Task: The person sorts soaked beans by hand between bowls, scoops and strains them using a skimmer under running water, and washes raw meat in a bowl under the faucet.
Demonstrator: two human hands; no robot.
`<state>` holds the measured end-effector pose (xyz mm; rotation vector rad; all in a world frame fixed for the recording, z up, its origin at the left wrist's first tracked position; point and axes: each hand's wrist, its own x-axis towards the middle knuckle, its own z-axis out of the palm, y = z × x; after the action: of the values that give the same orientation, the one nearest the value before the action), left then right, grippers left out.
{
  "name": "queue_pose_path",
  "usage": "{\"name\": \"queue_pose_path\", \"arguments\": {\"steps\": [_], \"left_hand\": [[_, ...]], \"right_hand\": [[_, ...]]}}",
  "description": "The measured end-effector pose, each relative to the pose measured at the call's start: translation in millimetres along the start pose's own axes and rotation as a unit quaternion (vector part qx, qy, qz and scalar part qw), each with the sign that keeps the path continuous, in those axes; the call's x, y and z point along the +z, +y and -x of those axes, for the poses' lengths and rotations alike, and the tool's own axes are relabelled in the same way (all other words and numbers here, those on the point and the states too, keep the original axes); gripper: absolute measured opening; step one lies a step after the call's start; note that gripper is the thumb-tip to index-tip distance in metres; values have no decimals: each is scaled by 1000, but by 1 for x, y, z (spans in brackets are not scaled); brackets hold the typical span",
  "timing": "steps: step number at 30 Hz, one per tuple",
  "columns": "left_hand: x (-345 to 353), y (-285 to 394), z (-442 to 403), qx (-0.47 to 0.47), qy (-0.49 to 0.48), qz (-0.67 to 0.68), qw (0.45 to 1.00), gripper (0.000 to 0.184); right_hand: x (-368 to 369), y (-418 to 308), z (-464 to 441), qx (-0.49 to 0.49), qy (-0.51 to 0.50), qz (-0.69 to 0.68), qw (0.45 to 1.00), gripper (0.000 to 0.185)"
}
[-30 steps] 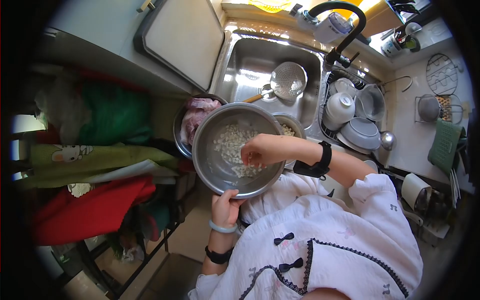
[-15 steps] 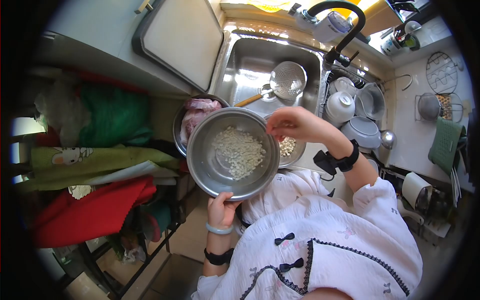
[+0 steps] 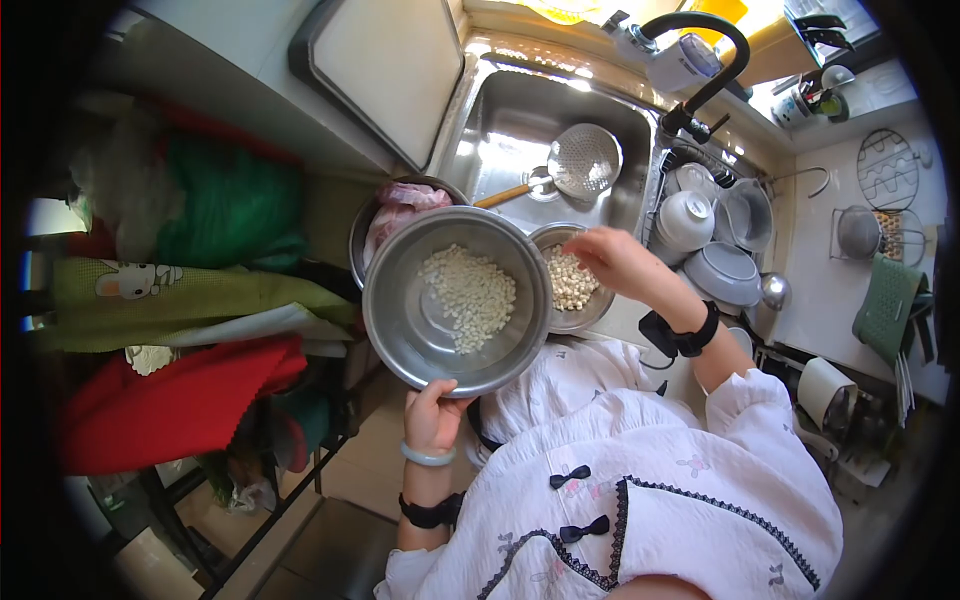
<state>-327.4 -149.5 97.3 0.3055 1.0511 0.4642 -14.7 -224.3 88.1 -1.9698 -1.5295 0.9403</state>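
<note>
My left hand (image 3: 435, 412) grips the near rim of a large stainless-steel bowl (image 3: 395, 325), thumb over the edge. Inside it a loose heap of whitish kernels (image 3: 468, 298) lies on the bottom; their exact kind is unclear. To its right stands a smaller steel bowl (image 3: 580, 321) holding cream-coloured, bean-like pieces (image 3: 570, 282). Over that bowl's right side is my right hand (image 3: 615, 262), its fingers bent together and pointing down at the pieces. Whatever sits between those fingertips is too small to make out.
Behind the large bowl, another bowl (image 3: 357, 238) holds pink raw meat (image 3: 400, 212) partly in plastic. A wooden-handled skimmer (image 3: 585, 163) lies in the sink (image 3: 490, 110) under a black faucet (image 3: 738, 60). Washed bowls (image 3: 686, 217) fill the rack at right; cloths (image 3: 190, 405) hang left.
My right hand has moved from the large bowl's rim rightward over the smaller bowl, uncovering more of its pieces. The large bowl has shifted slightly left in my left hand.
</note>
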Motion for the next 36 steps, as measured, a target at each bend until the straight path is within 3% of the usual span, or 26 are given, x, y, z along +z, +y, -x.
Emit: {"name": "queue_pose_path", "arguments": {"steps": [1,2,4,7,8,10,15,18,29,31,34,35,36], "left_hand": [[0,-1,0,0,-1,1,1000,42],[0,-3,-1,4,-7,-5,1000,41],[0,-7,-4,8,-18,-14,1000,40],[-1,-10,-6,1,-32,-24,999,39],[2,-11,-4,1,-24,-29,999,39],[8,-14,-5,3,-17,-32,999,39],[13,-18,-2,14,-16,-42,999,40],[16,-20,-2,-1,-23,-43,999,40],[18,-21,-5,-12,-22,-37,999,41],[16,-22,-6,-17,-25,-39,999,41],[12,-24,-10,-31,-31,-38,998,40],[12,-25,-9,-30,-30,-36,998,40],[14,-25,-9,-23,-29,-32,999,39]], "right_hand": [[-11,-21,-4,36,14,-97,995,16],[-12,-34,-8,37,14,-95,995,16],[-10,-55,-17,-116,35,-72,990,20],[26,-57,-44,-167,-46,37,984,39],[38,-55,-52,-165,-40,39,985,39],[54,-56,-63,-149,-66,177,971,38],[71,-43,-68,-161,-99,224,956,43],[67,-40,-56,-135,-179,227,948,42],[105,-42,-36,-175,-370,-63,910,38],[96,-51,-37,-28,-470,-151,869,33],[91,-46,-41,-114,-415,-116,895,29],[86,-43,-44,-114,-416,-115,895,29],[77,-43,-46,-108,-357,-105,922,27]]}}
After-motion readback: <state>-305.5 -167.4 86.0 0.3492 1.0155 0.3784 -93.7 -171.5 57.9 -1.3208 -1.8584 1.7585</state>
